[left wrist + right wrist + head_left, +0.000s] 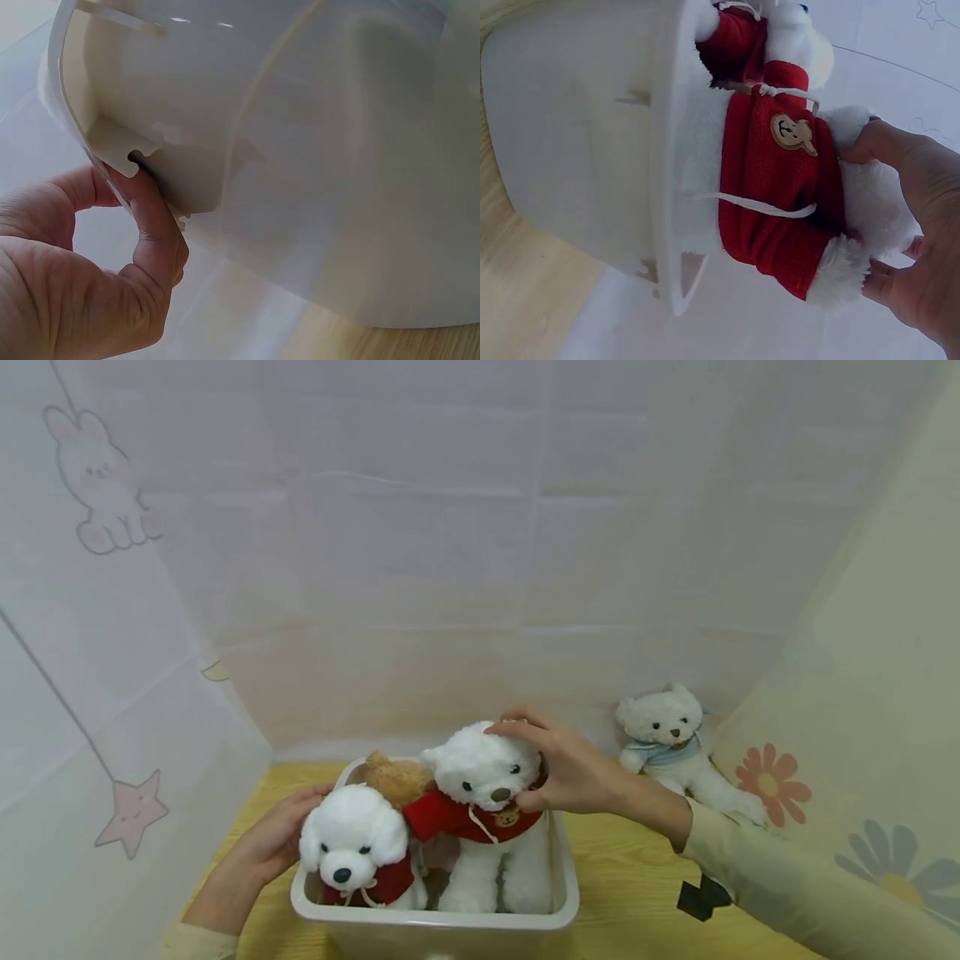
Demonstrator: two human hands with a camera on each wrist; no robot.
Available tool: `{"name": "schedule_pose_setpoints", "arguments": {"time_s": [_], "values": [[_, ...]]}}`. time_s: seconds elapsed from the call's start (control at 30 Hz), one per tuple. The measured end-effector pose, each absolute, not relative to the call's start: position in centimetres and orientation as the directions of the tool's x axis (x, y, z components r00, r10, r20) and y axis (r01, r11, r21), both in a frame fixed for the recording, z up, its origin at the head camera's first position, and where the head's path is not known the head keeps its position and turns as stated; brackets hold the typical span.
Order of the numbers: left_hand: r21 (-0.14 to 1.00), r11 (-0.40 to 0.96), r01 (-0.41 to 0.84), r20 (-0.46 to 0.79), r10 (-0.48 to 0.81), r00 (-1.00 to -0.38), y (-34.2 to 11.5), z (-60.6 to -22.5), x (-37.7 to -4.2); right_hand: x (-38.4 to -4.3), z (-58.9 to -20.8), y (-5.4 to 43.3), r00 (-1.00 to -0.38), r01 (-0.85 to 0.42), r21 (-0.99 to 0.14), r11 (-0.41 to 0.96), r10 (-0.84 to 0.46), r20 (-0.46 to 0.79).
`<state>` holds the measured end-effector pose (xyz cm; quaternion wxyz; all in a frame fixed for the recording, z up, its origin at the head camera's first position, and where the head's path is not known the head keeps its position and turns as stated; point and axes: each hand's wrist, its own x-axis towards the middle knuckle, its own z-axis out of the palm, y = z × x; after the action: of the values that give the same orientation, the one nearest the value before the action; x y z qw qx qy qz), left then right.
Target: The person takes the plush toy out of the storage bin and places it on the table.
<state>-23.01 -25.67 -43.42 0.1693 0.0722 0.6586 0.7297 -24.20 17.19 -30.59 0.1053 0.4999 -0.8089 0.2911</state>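
Observation:
My right hand grips the head of a white teddy bear in a red hooded top. The bear sits upright in a white plastic bin, its legs inside. In the right wrist view, my thumb and fingers are around the head of the bear, above the rim. My left hand holds the left side of the bin. The left wrist view shows the fingers of that hand curled over the rim. A white plush dog in dark red sits beside the bear, nearest my left hand.
A brown plush toy lies behind the dog in the bin, partly hidden. Another white teddy bear in light blue leans at the back right. The bin stands on a yellow wood-grain table, with printed cloth walls around it.

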Motion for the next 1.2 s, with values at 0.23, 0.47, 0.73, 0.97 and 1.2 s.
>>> {"name": "schedule_pose_setpoints", "arguments": {"time_s": [0.23, 0.47, 0.73, 0.97, 1.2], "values": [[0.986, -0.03, -0.163, -0.146, 0.321, -0.936, -25.6, -43.5, -23.4, -24.2, -29.4, 17.8, -0.466, -0.881, -0.358, 0.31, -0.703, 0.537], [0.987, -0.022, -0.159, -0.146, 0.277, -0.95, -25.4, -43.3, -23.8, -24.2, -28.5, 18.6, -0.446, -0.894, -0.33, 0.302, -0.66, 0.604], [0.987, -0.02, -0.16, -0.151, 0.224, -0.963, -25.6, -43.5, -23.8, -24.0, -25.9, 19.7, -0.345, -0.931, -0.191, 0.31, -0.585, 0.734], [0.989, 0.042, -0.139, -0.144, 0.202, -0.969, -25.9, -43.2, -23.9, -23.7, -23.5, 21.6, -0.317, -0.933, -0.157, 0.324, -0.533, 0.785], [0.99, 0.102, -0.098, -0.117, 0.193, -0.974, -26.8, -43.2, -23.6, -23.5, -21.9, 23.1, -0.35, -0.92, -0.193, 0.342, -0.489, 0.799]]}}
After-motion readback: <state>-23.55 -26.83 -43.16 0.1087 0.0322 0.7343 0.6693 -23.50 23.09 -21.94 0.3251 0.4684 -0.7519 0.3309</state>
